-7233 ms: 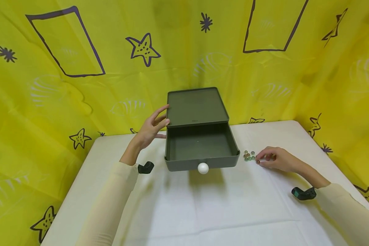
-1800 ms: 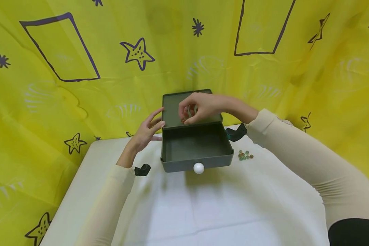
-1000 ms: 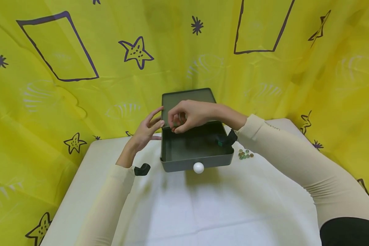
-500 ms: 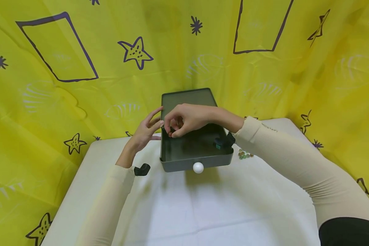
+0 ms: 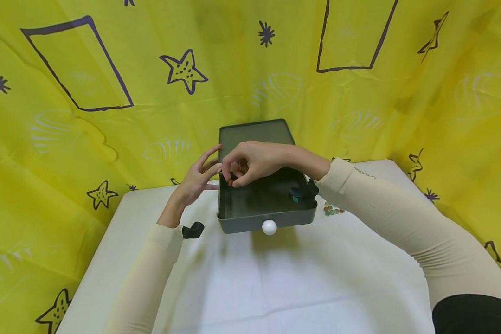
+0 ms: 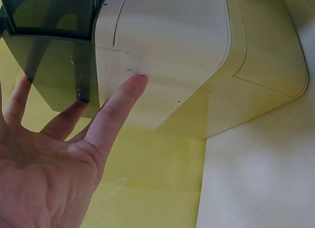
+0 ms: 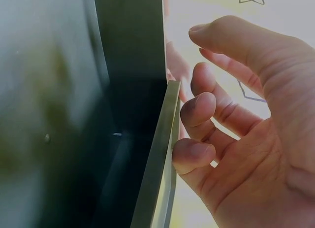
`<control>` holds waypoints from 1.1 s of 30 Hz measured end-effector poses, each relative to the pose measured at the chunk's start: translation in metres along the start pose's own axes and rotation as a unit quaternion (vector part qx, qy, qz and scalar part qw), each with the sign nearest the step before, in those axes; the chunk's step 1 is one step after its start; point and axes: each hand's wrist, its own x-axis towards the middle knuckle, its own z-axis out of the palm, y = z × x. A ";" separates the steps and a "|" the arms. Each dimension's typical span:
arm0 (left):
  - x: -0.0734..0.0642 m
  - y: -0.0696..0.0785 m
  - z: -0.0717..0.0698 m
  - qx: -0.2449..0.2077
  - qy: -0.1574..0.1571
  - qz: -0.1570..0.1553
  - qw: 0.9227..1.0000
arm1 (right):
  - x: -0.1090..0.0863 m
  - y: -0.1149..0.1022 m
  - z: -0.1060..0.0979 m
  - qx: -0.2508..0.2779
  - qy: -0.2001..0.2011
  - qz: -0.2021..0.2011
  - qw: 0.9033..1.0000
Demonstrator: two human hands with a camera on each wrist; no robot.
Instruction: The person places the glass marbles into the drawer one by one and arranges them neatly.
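Red marble (image 5: 230, 183) | right fingers (image 5: 243, 180) pinch it | left fingers (image 6: 115, 110) spread against box (image 5: 254, 133) | white tablecloth (image 5: 317, 278) | yellow starfish-print curtain (image 5: 229, 37)

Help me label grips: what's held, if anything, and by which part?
The right hand pinches a small reddish marble between its fingers; where on the marble is too small to tell. The left hand touches the box, holding nothing.
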 end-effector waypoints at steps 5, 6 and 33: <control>0.000 0.000 0.000 0.000 0.001 0.001 1.000 | 0.000 0.000 0.000 0.002 0.002 0.008 1.000; 0.000 0.000 0.000 0.000 0.001 0.001 1.000 | -0.001 0.000 0.000 0.002 0.003 0.010 1.000; -0.002 0.001 0.002 0.005 0.011 -0.005 1.000 | -0.039 -0.009 -0.017 -0.029 0.062 0.011 0.998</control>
